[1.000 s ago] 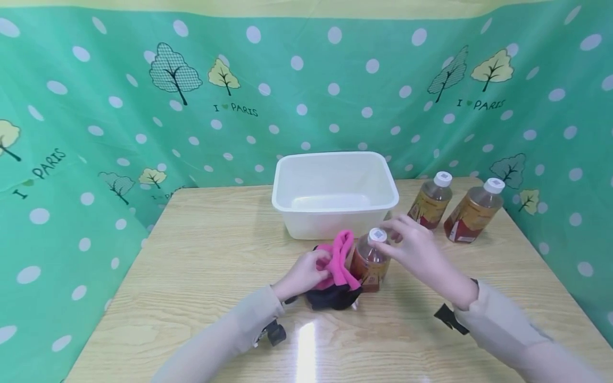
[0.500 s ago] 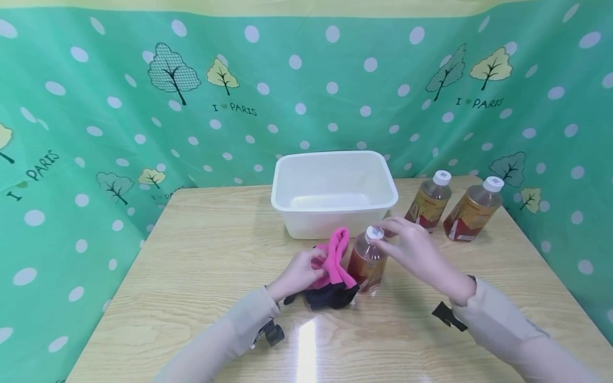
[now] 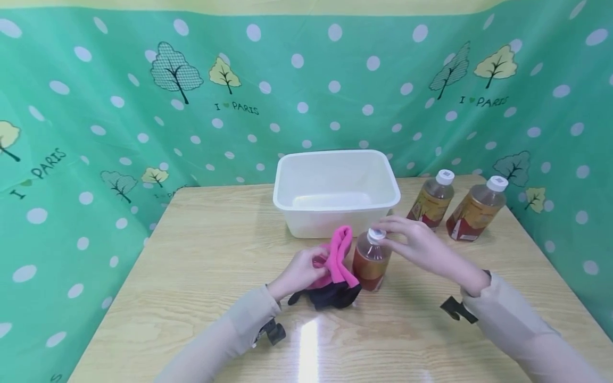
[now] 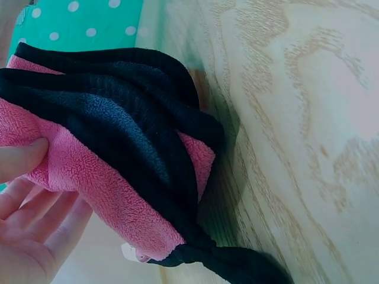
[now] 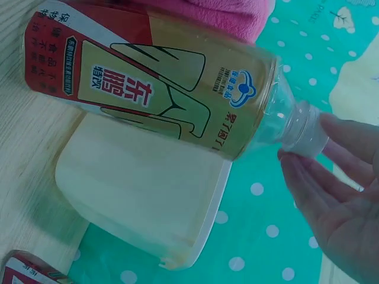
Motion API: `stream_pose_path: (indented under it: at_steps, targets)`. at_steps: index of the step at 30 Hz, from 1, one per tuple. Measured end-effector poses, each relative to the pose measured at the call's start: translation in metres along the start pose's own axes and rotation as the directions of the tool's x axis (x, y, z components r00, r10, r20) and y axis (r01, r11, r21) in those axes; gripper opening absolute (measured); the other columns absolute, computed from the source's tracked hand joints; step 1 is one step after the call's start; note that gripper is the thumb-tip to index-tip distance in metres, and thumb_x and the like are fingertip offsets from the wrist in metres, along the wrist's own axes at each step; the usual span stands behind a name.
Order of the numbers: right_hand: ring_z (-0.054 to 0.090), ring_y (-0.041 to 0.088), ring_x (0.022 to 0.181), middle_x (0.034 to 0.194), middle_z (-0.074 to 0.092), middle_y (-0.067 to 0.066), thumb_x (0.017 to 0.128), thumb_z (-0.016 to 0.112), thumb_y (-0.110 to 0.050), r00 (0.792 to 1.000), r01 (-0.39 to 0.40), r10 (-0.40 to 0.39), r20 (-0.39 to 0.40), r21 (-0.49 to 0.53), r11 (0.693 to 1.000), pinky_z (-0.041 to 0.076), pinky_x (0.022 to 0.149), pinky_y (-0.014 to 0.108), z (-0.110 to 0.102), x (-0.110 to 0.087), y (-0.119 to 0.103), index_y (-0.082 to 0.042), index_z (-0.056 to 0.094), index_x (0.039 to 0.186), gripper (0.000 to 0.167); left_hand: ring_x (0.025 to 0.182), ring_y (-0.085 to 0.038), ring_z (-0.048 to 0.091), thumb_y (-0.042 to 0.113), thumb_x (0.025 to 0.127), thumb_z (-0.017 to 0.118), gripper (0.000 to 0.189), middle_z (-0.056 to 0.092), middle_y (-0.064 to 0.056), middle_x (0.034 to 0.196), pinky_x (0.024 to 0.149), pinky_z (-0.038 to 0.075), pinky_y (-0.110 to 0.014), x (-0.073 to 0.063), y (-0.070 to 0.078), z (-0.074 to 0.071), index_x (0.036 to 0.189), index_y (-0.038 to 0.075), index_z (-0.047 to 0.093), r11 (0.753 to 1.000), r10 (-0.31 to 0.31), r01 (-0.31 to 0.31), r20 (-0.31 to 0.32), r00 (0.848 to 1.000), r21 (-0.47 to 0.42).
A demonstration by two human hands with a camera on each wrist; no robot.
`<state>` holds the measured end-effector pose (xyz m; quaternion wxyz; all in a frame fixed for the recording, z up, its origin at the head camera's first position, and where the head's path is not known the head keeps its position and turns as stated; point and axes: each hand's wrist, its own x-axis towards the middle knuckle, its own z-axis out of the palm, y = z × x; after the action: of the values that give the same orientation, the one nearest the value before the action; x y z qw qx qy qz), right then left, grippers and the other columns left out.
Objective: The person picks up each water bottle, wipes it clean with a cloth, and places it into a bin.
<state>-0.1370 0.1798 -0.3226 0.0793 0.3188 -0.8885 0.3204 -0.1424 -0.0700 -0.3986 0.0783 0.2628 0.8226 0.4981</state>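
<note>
In the head view, the left hand (image 3: 303, 270), just below the centre of the frame, pinches a pink-and-black terry cloth (image 3: 339, 260) between thumb and fingers. Right of it, the right hand (image 3: 415, 240) grips the white cap (image 3: 377, 234) of a Dongpeng drink bottle (image 3: 371, 266), which stands on the wooden table (image 3: 206, 239) just beside the cloth. Behind, at the centre, sits a white plastic tub (image 3: 330, 222); a second bottle (image 3: 429, 203) and a third bottle (image 3: 475, 211) stand at the right
</note>
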Motion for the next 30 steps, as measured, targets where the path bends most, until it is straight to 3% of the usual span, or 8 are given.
stream_pose_path:
  at_steps: [4, 10, 23, 28, 30]
  targets:
    - [0.058, 0.028, 0.098, 0.108, 0.06, 0.015, 0.076, 0.063, 0.001, 0.998, 0.04, -0.041, 0.048, 0.015, 0.999, 0.052, 0.075, 0.036, -0.004, -0.001, 0.005, -0.002, 0.063, 0.104, 0.028, 0.084, -0.032, 0.061, -0.011, 0.072, 0.057, 0.02, 0.061, -0.021, 0.093, 0.071, 0.053, -0.025, -0.002, 0.016, -0.003, 0.092, -0.009, 0.059, 1.0, -0.007, 0.007, 0.009, 1.0, -0.015]
    - [0.057, 0.027, 0.099, 0.111, 0.059, 0.014, 0.075, 0.062, 0.007, 0.993, 0.09, -0.091, 0.072, 0.028, 0.996, 0.051, 0.077, 0.036, -0.005, -0.003, 0.008, -0.002, 0.063, 0.106, 0.032, 0.085, -0.032, 0.061, -0.012, 0.073, 0.056, 0.019, 0.061, -0.021, 0.094, 0.073, 0.053, -0.029, -0.002, 0.017, -0.002, 0.092, -0.01, 0.059, 1.0, -0.012, 0.012, 0.002, 1.0, -0.021]
    - [0.061, 0.024, 0.092, 0.103, 0.063, 0.012, 0.074, 0.065, 0.001, 0.996, 0.073, -0.072, -0.056, 0.02, 0.997, 0.054, 0.071, 0.033, 0.006, -0.006, 0.009, -0.002, 0.065, 0.103, 0.029, 0.087, -0.031, 0.06, -0.01, 0.074, 0.056, 0.025, 0.062, -0.021, 0.094, 0.075, 0.053, -0.031, 0.005, 0.023, 0.0, 0.1, -0.009, 0.058, 0.998, 0.049, -0.05, -0.028, 0.998, -0.033]
    - [0.061, 0.025, 0.09, 0.101, 0.063, 0.013, 0.073, 0.066, 0.002, 0.995, 0.077, -0.077, -0.068, 0.001, 0.997, 0.054, 0.069, 0.031, 0.006, -0.007, 0.008, -0.001, 0.065, 0.101, 0.028, 0.088, -0.024, 0.06, -0.006, 0.075, 0.057, 0.026, 0.062, -0.015, 0.097, 0.071, 0.052, -0.023, 0.015, 0.013, 0.004, 0.1, -0.004, 0.059, 0.997, 0.073, -0.075, -0.043, 0.996, -0.033]
    - [0.061, 0.025, 0.09, 0.101, 0.064, 0.013, 0.073, 0.066, 0.003, 0.995, 0.074, -0.074, -0.071, -0.006, 0.997, 0.054, 0.069, 0.031, 0.007, -0.007, 0.009, -0.001, 0.065, 0.1, 0.028, 0.087, -0.023, 0.06, -0.006, 0.075, 0.058, 0.023, 0.062, -0.014, 0.097, 0.07, 0.052, -0.02, 0.018, 0.016, 0.003, 0.098, -0.004, 0.06, 0.995, 0.094, -0.095, -0.051, 0.994, -0.022]
